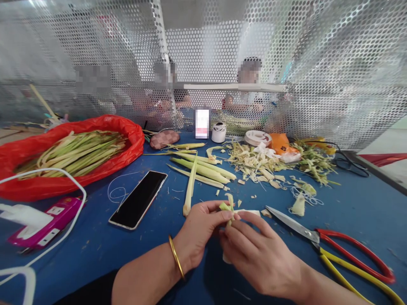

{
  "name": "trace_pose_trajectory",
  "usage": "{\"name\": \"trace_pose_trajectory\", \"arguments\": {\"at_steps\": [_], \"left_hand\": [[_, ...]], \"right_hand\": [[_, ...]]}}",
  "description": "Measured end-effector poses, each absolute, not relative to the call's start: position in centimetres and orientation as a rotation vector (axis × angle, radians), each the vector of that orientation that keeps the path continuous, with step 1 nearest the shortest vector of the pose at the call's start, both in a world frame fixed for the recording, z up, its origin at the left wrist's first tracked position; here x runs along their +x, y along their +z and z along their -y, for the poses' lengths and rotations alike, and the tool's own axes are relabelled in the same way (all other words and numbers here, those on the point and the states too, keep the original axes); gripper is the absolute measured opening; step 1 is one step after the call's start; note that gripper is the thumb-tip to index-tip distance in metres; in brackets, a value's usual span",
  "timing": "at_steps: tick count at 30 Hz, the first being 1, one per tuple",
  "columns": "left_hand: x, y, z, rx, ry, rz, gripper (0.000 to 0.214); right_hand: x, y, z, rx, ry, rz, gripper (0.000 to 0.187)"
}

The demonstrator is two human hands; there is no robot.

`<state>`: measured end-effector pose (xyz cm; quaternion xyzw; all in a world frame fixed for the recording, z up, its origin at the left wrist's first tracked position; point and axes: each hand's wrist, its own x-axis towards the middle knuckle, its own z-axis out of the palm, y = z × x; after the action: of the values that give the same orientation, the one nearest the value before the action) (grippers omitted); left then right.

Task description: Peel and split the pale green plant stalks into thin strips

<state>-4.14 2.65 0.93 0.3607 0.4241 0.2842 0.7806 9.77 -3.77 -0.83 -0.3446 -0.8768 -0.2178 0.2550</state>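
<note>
Between my two hands is a small folded piece of pale green leaf (226, 206). My left hand (203, 226), with a gold bangle at the wrist, pinches it between thumb and fingers. From the other side, my right hand (254, 250) closes on the same piece, its fingers curled and partly hiding it. Beyond the hands lie several pale green leaf husks (203, 169), and one longer husk (190, 186) points toward my left hand. Scissors (311, 233) with one red and one yellow handle rest partly open to the right of my right hand.
A red plastic bag (133, 148) of long green leaves stands at left, near a purple power strip (60, 212) with white cables. A black phone (138, 201) lies mid-left. Leaf scraps (254, 163) and white thread (308, 195) spread at right. Behind rises a perforated metal screen (206, 51); people sit beyond.
</note>
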Motion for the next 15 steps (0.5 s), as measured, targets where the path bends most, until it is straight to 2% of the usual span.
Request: {"name": "trace_pose_trajectory", "arguments": {"at_steps": [3,9,12,15], "left_hand": [[-4.1,0.8,-2.6,0.81,0.608,-0.948,0.042],[-4.4,1.0,-2.8,0.98,0.557,-0.937,0.029],[-4.5,1.2,-2.9,1.028,0.51,-0.895,0.026],[-4.5,1.3,-2.8,1.058,0.499,-0.858,0.026]], "right_hand": [[9.8,-0.6,3.8,-1.033,-0.429,2.216,0.024],[10.6,-0.1,3.2,-1.317,0.037,1.776,0.01],[10.7,-0.3,2.9,-1.458,0.266,1.625,0.022],[10.5,-0.6,2.8,-1.539,0.438,1.504,0.026]]}}
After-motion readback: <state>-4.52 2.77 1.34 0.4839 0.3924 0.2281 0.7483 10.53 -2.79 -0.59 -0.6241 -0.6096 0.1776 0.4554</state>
